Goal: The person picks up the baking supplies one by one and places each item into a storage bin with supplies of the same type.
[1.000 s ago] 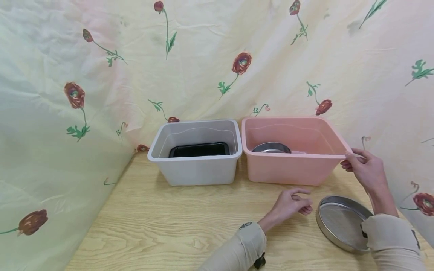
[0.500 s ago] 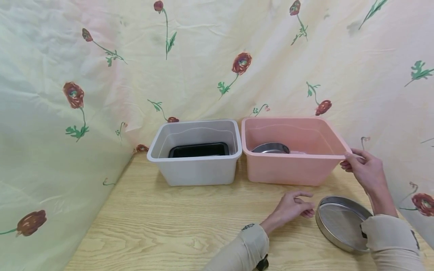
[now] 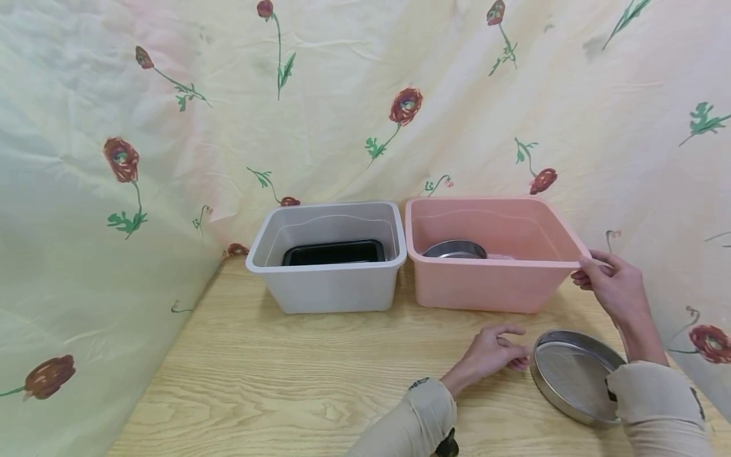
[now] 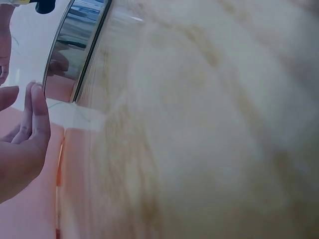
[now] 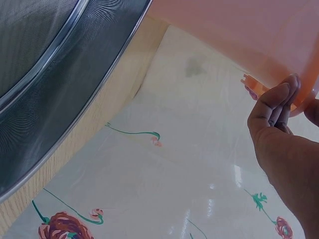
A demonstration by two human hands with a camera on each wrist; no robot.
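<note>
A round metal sieve [image 3: 577, 377] with a mesh bottom lies on the wooden table at the front right. My left hand [image 3: 491, 355] is just left of it, fingers loosely bent and holding nothing. Its fingertips [image 4: 40, 97] come right up to the sieve's shiny side wall [image 4: 75, 55]; whether they touch cannot be told. With thumb and fingers, my right hand [image 3: 619, 285] grips the front right corner of the pink bin's rim. That pink bin [image 3: 480, 285] holds a round metal piece [image 3: 457, 247], partly hidden by the front wall. The right wrist view shows bent fingers [image 5: 271, 102] under the rim.
Left of the pink bin, nearly touching it, stands a light grey bin [image 3: 339, 292] with a black rectangular pan [image 3: 337, 252] inside. Flowered cloth [image 3: 331, 101] hangs behind and along both sides of the wooden table [image 3: 257, 393].
My left hand has shifted slightly right, closer to the sieve. The right hand keeps its grip on the pink bin's corner, and both bins stay in place.
</note>
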